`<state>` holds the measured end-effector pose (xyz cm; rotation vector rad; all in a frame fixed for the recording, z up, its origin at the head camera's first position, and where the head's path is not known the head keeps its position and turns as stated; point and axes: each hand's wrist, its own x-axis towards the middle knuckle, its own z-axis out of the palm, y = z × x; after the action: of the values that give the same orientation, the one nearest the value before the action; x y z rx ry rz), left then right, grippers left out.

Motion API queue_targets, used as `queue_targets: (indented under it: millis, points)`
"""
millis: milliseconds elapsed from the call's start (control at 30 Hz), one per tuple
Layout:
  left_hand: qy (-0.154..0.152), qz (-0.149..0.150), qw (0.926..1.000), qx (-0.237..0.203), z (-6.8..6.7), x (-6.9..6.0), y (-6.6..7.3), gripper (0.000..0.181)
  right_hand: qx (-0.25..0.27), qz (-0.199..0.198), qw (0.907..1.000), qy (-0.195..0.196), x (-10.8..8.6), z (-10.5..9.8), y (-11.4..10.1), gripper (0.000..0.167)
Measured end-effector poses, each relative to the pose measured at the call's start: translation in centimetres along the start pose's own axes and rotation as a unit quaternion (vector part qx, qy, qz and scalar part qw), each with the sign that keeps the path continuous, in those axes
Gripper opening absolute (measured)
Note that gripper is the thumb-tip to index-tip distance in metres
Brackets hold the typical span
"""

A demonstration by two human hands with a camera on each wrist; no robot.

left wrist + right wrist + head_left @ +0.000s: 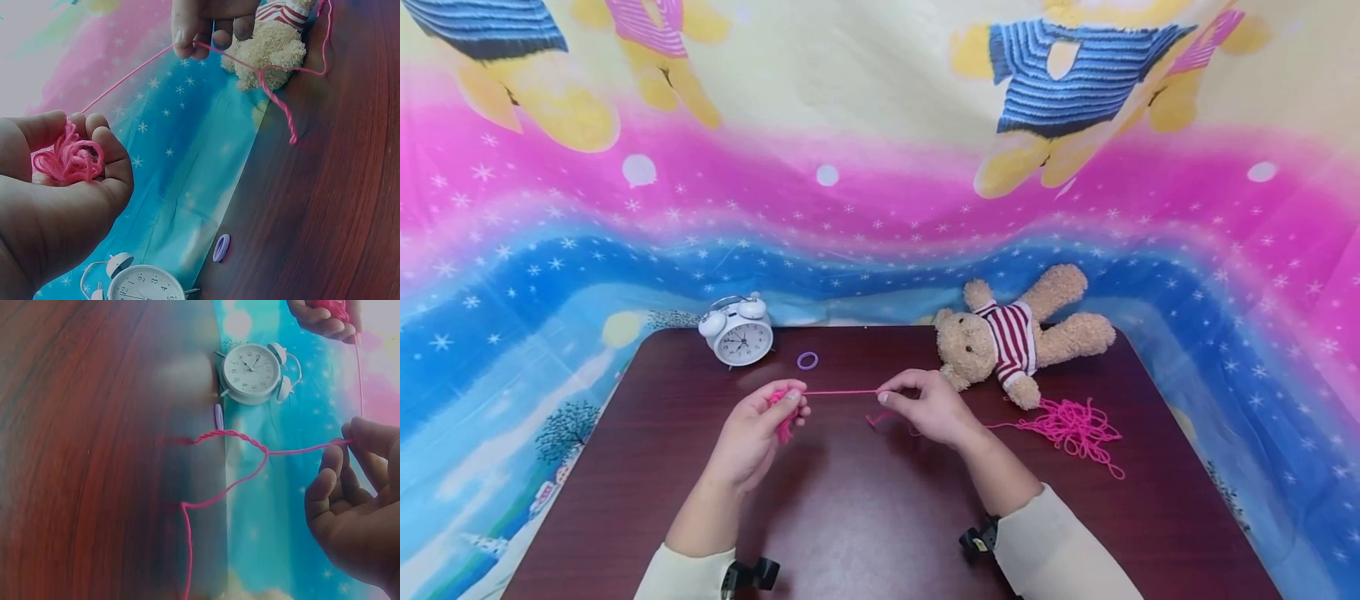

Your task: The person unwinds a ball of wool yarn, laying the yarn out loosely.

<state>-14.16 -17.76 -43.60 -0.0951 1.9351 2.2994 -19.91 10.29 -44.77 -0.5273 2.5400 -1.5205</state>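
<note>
"What's at the far left?"

"The white alarm clock [743,342]; place everything from that. Nearer the person than the clock, the left hand [748,433] has its fingers curled round a bundle of pink yarn [78,164], thumb laid over it."

"And the purple ring [807,367]?"

"Just right of the clock. A taut strand [841,392] runs out, nearer the person and further right, to the right hand [934,408], whose thumb and forefinger pinch it, the other fingers loosely bent."

"Any advice on the winding, as I'd call it?"

"Keep the tension light and even, and don't crush the bundle. I'd work out that twisted tail [231,432] beyond the right hand first (twists love to snag). Well right of the clock, feed gently from the loose heap [1075,427] beside the teddy bear [988,342], or it may knot."

"Any writing?"

"Only the clock's numerals, 1 to 4 plainest from the left wrist. I can read no brand on the dial, and see no label on the bear's striped top."
</note>
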Motion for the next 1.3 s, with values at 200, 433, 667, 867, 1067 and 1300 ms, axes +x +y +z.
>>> queue_targets:
  millis: [200, 433, 667, 867, 1067, 1300]
  points:
    - [0.004, -0.003, 1.0, -0.002, -0.3, 0.0, -0.2, 0.017, -0.014, -0.002, 0.9998, 0.01, -0.3, -1.0, 0.4, 0.013]
    - [0.01, 0.001, 0.9999, -0.007, -0.6, -0.1, -0.4, 0.016, -0.019, -0.01, 0.9996, 0.021, -0.7, -2.3, 1.1, 0.013]
    - [0.012, 0.001, 0.9999, 0.0, -1.3, -0.2, -0.4, 0.019, -0.023, 0.002, 0.9992, 0.032, -1.3, -3.7, 1.8, 0.012]
    - [0.012, 0.002, 0.9999, 0.0, -1.8, -0.3, -0.6, 0.019, -0.016, 0.003, 0.9989, 0.045, -1.9, -5.1, 2.5, 0.013]
    - [0.014, 0.0, 0.9999, 0.003, -2.1, -0.3, -0.7, 0.018, -0.002, 0.019, 0.9985, 0.052, -2.5, -6.4, 3.4, 0.019]
    - [0.021, -0.01, 0.9997, 0.012, -2.5, -0.4, -0.7, 0.02, -0.023, 0.042, 0.9961, 0.074, -3.4, -7.9, 4.1, 0.022]
